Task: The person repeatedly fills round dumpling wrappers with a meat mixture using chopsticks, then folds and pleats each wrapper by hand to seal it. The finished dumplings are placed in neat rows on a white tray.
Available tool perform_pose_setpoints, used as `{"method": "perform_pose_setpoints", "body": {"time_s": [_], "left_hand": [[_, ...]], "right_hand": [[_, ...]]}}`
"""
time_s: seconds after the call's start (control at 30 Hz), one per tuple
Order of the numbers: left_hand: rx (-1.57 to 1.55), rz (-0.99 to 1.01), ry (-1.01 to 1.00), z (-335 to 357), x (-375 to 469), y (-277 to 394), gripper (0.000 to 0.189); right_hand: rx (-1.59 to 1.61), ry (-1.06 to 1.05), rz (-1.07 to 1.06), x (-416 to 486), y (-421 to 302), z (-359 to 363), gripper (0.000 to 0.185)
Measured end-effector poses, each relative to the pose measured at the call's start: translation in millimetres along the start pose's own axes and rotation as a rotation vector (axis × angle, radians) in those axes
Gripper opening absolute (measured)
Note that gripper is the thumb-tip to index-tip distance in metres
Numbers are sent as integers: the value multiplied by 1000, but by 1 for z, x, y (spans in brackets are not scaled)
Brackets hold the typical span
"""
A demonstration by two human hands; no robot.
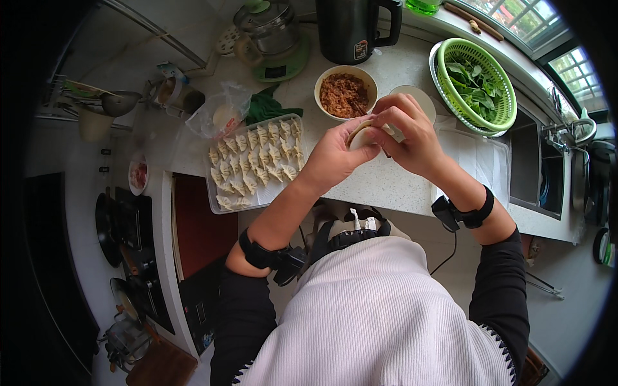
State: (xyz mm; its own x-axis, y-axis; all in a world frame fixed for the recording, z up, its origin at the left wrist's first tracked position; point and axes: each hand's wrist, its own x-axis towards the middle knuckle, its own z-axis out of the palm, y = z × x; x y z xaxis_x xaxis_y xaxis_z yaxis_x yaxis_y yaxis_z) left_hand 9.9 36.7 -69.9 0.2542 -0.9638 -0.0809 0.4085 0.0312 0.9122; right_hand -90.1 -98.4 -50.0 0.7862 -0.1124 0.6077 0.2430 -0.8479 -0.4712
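Both my hands hold one folded dumpling wrapper [362, 139] above the counter's front part. My left hand [338, 152] cups it from the left, and the fingers of my right hand [403, 130] pinch its edge from the right. A bowl of reddish-brown minced filling [344, 94] stands just beyond. Behind my right hand lies a pale round disc [419, 102], partly hidden. On the left, a clear plastic tray [211, 193] bears rows of pleated dumplings [253, 159]. A thin dark stick end shows beneath my right hand.
A green colander [509, 103] of leafy greens stands right, beside the sink [524, 166]. A lined plastic container [470, 159] lies nearer. Behind are a black electric kettle [347, 34], a green kitchen scale [285, 65] with a glass pot, a green cloth [268, 105] and a plastic bag [224, 108].
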Motion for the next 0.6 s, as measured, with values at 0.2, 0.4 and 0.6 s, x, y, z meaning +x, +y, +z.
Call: {"method": "perform_pose_setpoints", "body": {"time_s": [0.2,0.4,0.6], "left_hand": [[86,-74,2,-7,1,-3,56],[30,-40,-5,-5,0,3,71],[-77,-8,-58,-10,2,5,69]], "right_hand": [[166,-128,197,4,-1,-4,24],[97,-234,85,15,-7,-9,19],[81,-217,67,18,-13,-7,12]]}}
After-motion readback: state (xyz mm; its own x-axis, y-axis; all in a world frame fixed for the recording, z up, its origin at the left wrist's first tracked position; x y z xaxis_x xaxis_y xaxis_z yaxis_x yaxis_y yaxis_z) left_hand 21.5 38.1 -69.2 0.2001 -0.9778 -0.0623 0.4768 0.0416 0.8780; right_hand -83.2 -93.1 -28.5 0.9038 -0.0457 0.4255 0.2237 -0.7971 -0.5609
